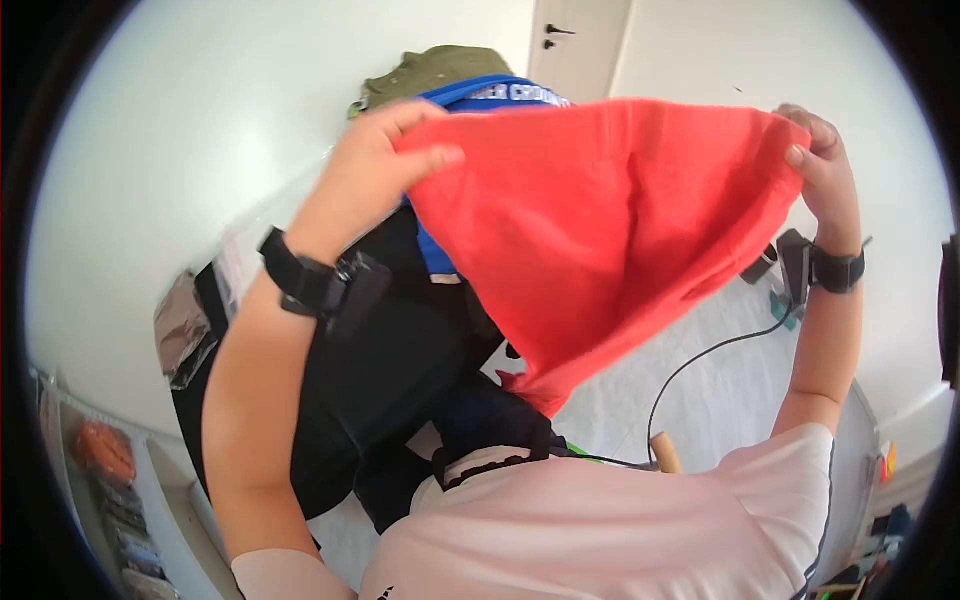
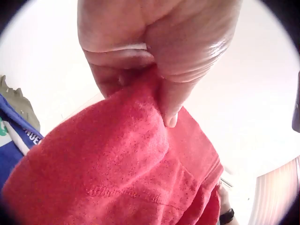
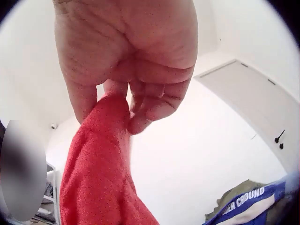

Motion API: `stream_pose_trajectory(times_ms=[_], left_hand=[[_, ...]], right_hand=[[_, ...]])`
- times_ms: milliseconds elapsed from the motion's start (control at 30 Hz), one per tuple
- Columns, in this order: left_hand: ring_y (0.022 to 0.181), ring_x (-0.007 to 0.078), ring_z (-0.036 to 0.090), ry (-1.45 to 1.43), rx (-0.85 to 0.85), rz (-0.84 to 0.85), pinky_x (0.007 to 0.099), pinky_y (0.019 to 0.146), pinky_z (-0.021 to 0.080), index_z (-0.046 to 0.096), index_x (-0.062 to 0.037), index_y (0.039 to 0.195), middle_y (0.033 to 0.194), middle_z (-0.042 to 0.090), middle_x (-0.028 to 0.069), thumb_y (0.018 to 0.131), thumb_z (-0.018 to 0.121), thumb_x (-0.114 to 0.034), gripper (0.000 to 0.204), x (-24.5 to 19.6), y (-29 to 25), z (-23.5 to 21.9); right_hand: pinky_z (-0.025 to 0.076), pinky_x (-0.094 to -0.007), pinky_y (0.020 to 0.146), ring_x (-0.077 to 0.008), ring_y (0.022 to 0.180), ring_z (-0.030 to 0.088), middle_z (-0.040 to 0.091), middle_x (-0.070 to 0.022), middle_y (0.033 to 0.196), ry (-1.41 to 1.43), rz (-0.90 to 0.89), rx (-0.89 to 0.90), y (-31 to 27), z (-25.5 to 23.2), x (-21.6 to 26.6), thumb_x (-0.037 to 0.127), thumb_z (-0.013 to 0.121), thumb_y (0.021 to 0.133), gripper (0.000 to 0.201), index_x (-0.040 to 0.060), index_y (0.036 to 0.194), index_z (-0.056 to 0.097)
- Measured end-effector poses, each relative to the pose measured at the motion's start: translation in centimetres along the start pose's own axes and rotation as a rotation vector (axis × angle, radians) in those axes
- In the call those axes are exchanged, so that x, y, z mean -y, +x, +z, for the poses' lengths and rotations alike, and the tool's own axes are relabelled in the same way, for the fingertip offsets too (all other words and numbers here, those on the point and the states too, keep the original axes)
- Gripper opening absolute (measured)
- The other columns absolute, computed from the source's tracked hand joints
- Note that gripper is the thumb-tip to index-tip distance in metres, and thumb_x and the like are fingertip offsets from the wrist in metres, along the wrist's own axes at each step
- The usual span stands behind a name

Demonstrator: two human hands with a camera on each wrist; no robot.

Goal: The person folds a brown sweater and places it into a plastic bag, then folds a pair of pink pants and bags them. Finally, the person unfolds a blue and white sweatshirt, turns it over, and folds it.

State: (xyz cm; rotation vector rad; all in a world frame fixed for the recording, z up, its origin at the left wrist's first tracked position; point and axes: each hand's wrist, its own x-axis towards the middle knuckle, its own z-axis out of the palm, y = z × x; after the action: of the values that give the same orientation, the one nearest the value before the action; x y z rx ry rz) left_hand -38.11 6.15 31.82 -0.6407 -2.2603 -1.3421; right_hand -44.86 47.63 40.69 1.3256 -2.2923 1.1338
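Note:
A red cloth garment (image 1: pixel 560 220) is stretched between both raised hands, its lower part hanging down to a point. The left hand (image 1: pixel 385 165) pinches its upper left corner; in the left wrist view the thumb and fingers of that hand (image 2: pixel 154 47) press the red fabric (image 2: pixel 93 159) between them. At the upper right corner the right hand (image 1: pixel 825 165) grips the edge. The right wrist view shows this hand (image 3: pixel 126 51) with thumb and fingers closed on the red cloth (image 3: pixel 96 164). Part of the left hand's fingers is hidden behind the cloth.
Behind the cloth lie a blue garment with white lettering (image 1: pixel 520 93) and an olive garment (image 1: pixel 440 70). Black fabric (image 1: pixel 370 380) spreads at the left. A black cable (image 1: pixel 680 370) runs over the pale floor (image 1: pixel 720 400). Shelves with bagged items (image 1: pixel 105 450) stand at the lower left.

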Motion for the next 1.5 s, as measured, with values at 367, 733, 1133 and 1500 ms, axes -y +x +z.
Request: stream_pose_trajectory(times_ms=[367,733,1133,1500], left_hand=[[0.087,0.0096,0.06,-0.08,0.099,0.223,0.0229,0.079,0.048,0.064,-0.0054,0.104,0.092,0.065,0.0032,0.082,0.069,-0.013,0.024,-6.5,6.1,1.2],[0.062,0.0056,0.039,0.376,0.442,-0.055,0.0229,0.056,0.033,0.055,-0.0033,0.071,0.065,0.046,-0.0048,0.087,0.062,-0.026,0.029,-3.9,7.8,3.3],[0.078,0.0061,0.053,-0.232,0.149,-0.081,0.0205,0.075,0.043,0.056,-0.005,0.092,0.083,0.056,-0.0025,0.085,0.065,-0.014,0.014,-1.2,7.1,6.8],[0.092,0.0088,0.055,-0.278,-0.035,-0.092,0.0237,0.084,0.044,0.057,0.0023,0.108,0.1,0.062,0.0047,0.094,0.054,-0.013,0.021,1.5,6.5,10.4]], right_hand=[[0.039,-0.0209,0.065,-0.0047,0.068,0.046,0.048,0.0062,0.072,-0.032,0.259,-0.062,-6.6,-5.6,-0.3,0.015,0.071,0.077,0.029,0.009,0.065,0.046],[0.028,-0.0268,0.054,-0.01,0.062,0.023,0.022,0.0003,0.066,-0.608,0.257,-0.091,-7.2,-2.3,-1.3,0.01,0.071,0.078,0.041,0.0064,0.068,0.031],[0.032,-0.0173,0.059,-0.0014,0.069,0.038,0.039,0.0068,0.075,0.036,0.165,-0.282,-9.9,-0.5,-5.9,0.014,0.059,0.092,0.018,0.0102,0.084,0.043],[0.045,-0.0196,0.075,-0.0051,0.085,0.054,0.06,-0.0012,0.093,0.114,0.301,-0.615,-11.0,4.0,-5.2,0.018,0.053,0.096,0.023,0.0004,0.11,0.056]])
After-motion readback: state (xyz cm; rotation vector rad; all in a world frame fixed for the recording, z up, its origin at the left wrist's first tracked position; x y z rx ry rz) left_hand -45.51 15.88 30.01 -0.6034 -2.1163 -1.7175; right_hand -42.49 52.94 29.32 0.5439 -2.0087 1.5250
